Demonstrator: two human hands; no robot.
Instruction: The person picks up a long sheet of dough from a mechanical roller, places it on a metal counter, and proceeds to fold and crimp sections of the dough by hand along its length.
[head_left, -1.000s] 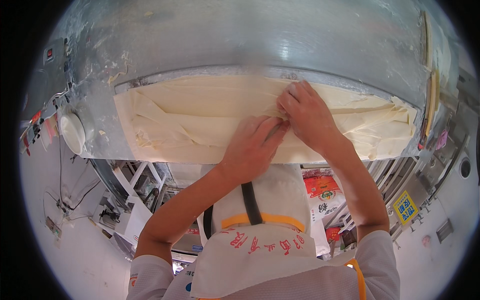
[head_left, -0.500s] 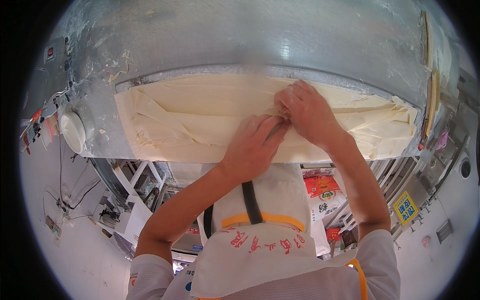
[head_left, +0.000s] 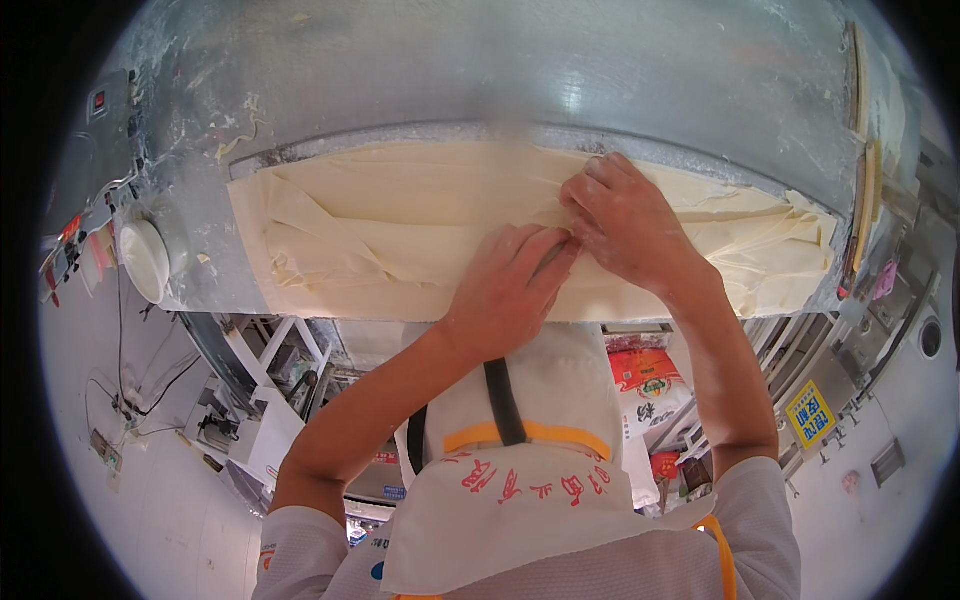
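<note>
A wide, thin sheet of pale dough (head_left: 370,215) lies in loose folds along the near edge of a metal work surface (head_left: 380,70). My left hand (head_left: 510,290) rests on the middle of the sheet, fingers bent and drawn together at a fold of dough. Just above it to the right, my right hand (head_left: 620,220) has its fingers curled and pinched on the same sheet. The fingertips of both hands are close together, and the bit of dough between them is largely hidden.
A white bowl (head_left: 143,262) stands at the left edge, near a dark metal appliance (head_left: 85,140). Wooden sticks (head_left: 866,195) lie along the right edge. Below the surface are white racks (head_left: 280,355) and red-and-white sacks (head_left: 645,390). Cables (head_left: 120,390) run at the lower left.
My right hand has shifted slightly up and to the right with its fingers still curled on the dough. My left hand has stayed nearly in place.
</note>
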